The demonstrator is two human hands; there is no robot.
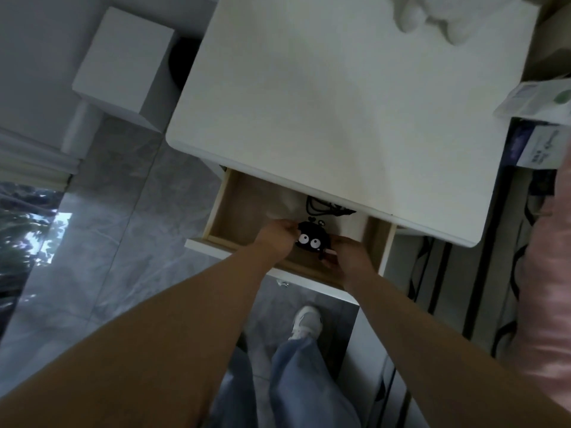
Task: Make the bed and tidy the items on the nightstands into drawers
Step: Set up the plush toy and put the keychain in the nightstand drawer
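A white nightstand (340, 112) stands below me with its top wooden drawer (234, 211) pulled out. Inside the drawer I hold a small black pouch with two white cartoon eyes (309, 239). My left hand (276, 239) grips its left side and my right hand (349, 254) grips its lower right side. A black cable (324, 206) lies coiled at the back of the drawer, partly under the nightstand top. A white soft object (432, 17) rests at the far edge of the nightstand.
A white box-shaped object (123, 66) stands on the floor to the left of the nightstand. On the right are a bed with patterned sheet (448, 273), pink fabric (550, 288) and printed packages (537, 103). My shoe (306, 322) is on the grey tiled floor.
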